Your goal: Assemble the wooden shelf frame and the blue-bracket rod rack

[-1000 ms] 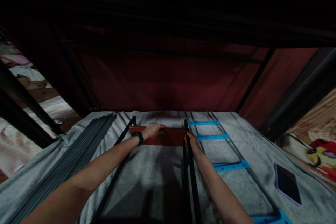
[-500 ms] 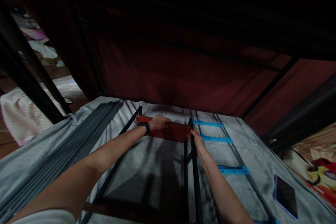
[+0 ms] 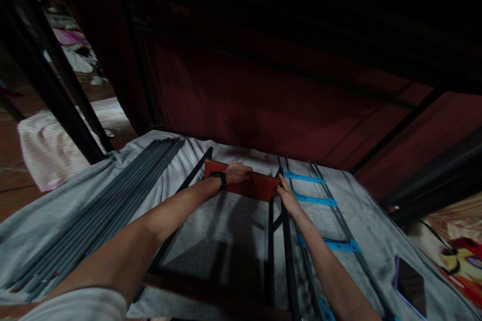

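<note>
A reddish-brown board point(image 3: 259, 187) spans the far end of a black metal frame point(image 3: 286, 241), between its two side rails. Over the board's upper edge lies my left hand point(image 3: 238, 172), its fingers curled down on it near the middle; a dark band circles that wrist. My right hand point(image 3: 289, 196) grips the right rail where it meets the board's end, with its fingertips partly hidden behind the rail. A second dark reddish crosspiece point(image 3: 211, 293) runs across the near end of the frame, in shadow.
Grey tubes point(image 3: 113, 210) lie bundled at the left on a grey blanket point(image 3: 222, 225). Tubes joined by blue brackets point(image 3: 316, 199) lie to the right, and a phone point(image 3: 410, 286) rests beyond them. Dark red cloth point(image 3: 241, 105) hangs behind; black posts point(image 3: 56, 85) stand at left.
The view has shifted slightly, so most things sit a little further right. Both hands stay at the board and rail; my right hand sits slightly higher by the rail's top.
</note>
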A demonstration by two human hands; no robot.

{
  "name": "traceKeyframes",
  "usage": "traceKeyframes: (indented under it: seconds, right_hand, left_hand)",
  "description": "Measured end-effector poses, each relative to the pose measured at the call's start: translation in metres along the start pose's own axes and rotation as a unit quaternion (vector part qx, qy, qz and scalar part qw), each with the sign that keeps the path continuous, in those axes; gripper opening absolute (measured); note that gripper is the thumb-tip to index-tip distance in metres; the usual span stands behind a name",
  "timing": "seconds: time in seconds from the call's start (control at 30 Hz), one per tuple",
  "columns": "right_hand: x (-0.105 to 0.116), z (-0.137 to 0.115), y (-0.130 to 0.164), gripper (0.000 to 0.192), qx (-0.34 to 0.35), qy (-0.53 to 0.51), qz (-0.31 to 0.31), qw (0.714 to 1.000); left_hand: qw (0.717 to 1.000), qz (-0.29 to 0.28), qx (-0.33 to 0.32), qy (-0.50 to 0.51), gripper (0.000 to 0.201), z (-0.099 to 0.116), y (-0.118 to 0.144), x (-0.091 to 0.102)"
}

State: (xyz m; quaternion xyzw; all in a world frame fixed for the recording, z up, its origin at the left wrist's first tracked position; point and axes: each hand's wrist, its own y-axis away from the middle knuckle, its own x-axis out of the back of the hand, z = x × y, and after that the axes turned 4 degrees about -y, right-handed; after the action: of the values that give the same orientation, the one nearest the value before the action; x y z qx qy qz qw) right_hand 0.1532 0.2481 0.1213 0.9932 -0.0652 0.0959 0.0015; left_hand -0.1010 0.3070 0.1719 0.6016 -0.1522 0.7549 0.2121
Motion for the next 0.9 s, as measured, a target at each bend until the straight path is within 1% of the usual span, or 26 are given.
traceKeyframes:
  seconds: [0.1, 0.23, 0.33, 0.47, 0.57, 0.67, 0.73, 0.77, 0.83, 0.87, 0.9]
  right_hand:
    - [0.000, 0.002, -0.005, 0.061, 0.034, 0.074, -0.005, 0.997]
    - [0.001, 0.003, -0.011, 0.061, 0.034, 0.172, -0.027, 0.984]
    - [0.001, -0.001, -0.012, 0.057, 0.030, 0.229, -0.028, 0.973]
    - [-0.004, -0.011, -0.008, 0.052, 0.025, 0.305, -0.009, 0.952]
    - [-0.007, -0.017, -0.004, 0.047, 0.029, 0.352, 0.014, 0.935]
    - [-0.006, -0.018, -0.003, 0.043, 0.032, 0.368, 0.027, 0.929]
    - [-0.003, -0.016, -0.005, 0.043, 0.036, 0.364, 0.018, 0.931]
    - [-0.002, -0.014, -0.006, 0.043, 0.039, 0.360, 0.013, 0.932]
    - [0.001, -0.010, -0.009, 0.045, 0.042, 0.352, 0.003, 0.935]
    - [0.002, -0.008, -0.010, 0.046, 0.043, 0.349, -0.002, 0.936]
    - [0.004, -0.005, -0.011, 0.047, 0.043, 0.347, -0.006, 0.937]
  left_hand:
    - [1.000, 0.011, -0.006, -0.002, 0.021, 0.004, 0.004, 0.000]
    - [1.000, 0.027, -0.012, -0.007, 0.018, 0.009, 0.009, 0.000]
    - [0.999, 0.033, -0.015, -0.012, 0.014, 0.012, 0.011, 0.001]
    - [0.999, 0.036, -0.017, -0.014, 0.012, 0.012, 0.013, 0.003]
    - [0.998, 0.048, -0.045, 0.009, 0.016, 0.015, 0.019, 0.005]
    - [0.996, 0.063, -0.055, 0.028, 0.023, 0.015, 0.024, 0.013]
    - [0.996, 0.070, -0.044, 0.030, 0.028, 0.005, 0.027, 0.027]
    - [0.995, 0.079, -0.046, 0.037, 0.030, -0.006, 0.031, 0.036]
    - [0.989, 0.111, -0.060, 0.076, 0.032, -0.038, 0.048, 0.055]
    - [0.981, 0.139, -0.066, 0.115, 0.032, -0.058, 0.063, 0.062]
    - [0.972, 0.167, -0.051, 0.155, 0.030, -0.080, 0.081, 0.065]
